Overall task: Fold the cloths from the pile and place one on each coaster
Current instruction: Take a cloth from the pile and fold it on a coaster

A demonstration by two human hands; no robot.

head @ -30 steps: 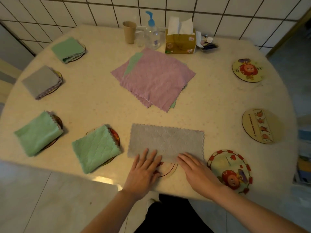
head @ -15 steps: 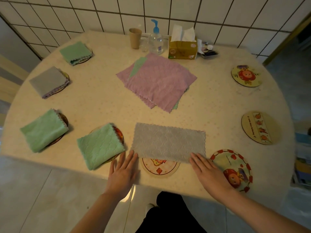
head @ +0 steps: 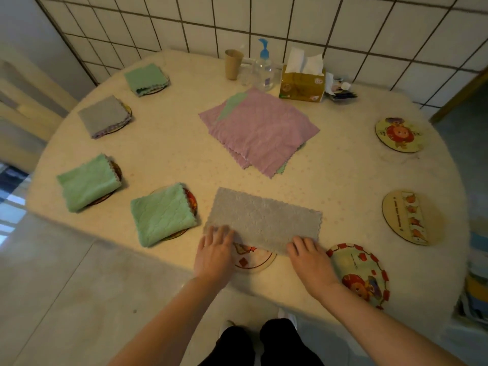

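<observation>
Left hand (head: 215,253) and right hand (head: 309,256) are pinching the near corners of the half-folded grey cloth (head: 264,220), lying over a coaster (head: 252,260) at the table's (head: 171,154) near edge. Pink pile (head: 260,129) is sitting farther back, centre.

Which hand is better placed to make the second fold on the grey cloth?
Left, narrowly. The left hand is at the near-left corner of the half-folded grey rectangular cloth, with its fingertips on the edge. The right hand sits at the near-right corner and can pin that end while the left carries its end across.
</observation>
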